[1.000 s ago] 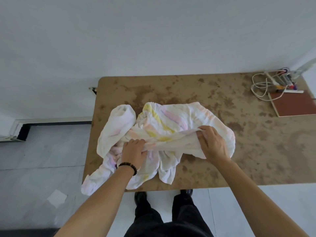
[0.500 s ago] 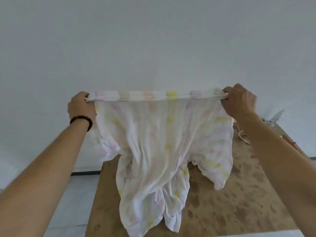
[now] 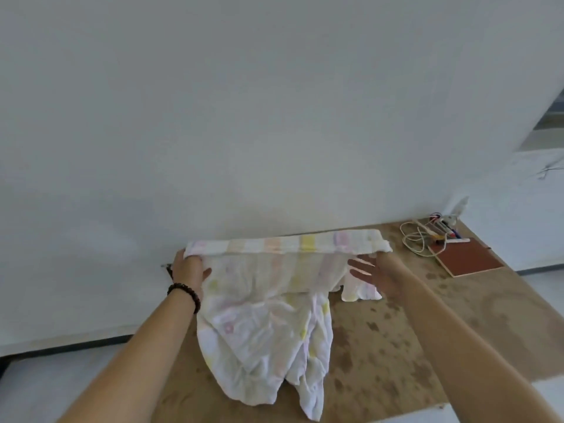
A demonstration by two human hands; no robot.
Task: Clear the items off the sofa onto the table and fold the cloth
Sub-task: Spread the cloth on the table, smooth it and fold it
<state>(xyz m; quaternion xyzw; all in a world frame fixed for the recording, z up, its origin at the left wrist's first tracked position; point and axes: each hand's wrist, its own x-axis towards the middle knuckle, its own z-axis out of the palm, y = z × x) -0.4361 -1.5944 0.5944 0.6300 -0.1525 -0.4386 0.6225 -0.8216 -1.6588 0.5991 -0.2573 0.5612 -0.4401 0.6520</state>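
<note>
A white cloth (image 3: 268, 312) with faint pink and yellow stripes lies spread on the brown table (image 3: 396, 346). Its top hem runs along the table's far edge by the wall; the lower part is crumpled and reaches toward the near edge. My left hand (image 3: 189, 270), with a dark bead bracelet on the wrist, grips the cloth's far left corner. My right hand (image 3: 374, 274) is just off the far right corner, fingers spread, holding nothing.
At the table's far right lie a red-brown board (image 3: 467, 259), a coiled white cable (image 3: 416, 239) and several pens (image 3: 444, 228). A white wall rises straight behind the table. Pale floor shows at the left and at the near right.
The cloth, held up in the air half a second ago, now lies on the table with its hem at the far edge. My right hand has let go of its corner.
</note>
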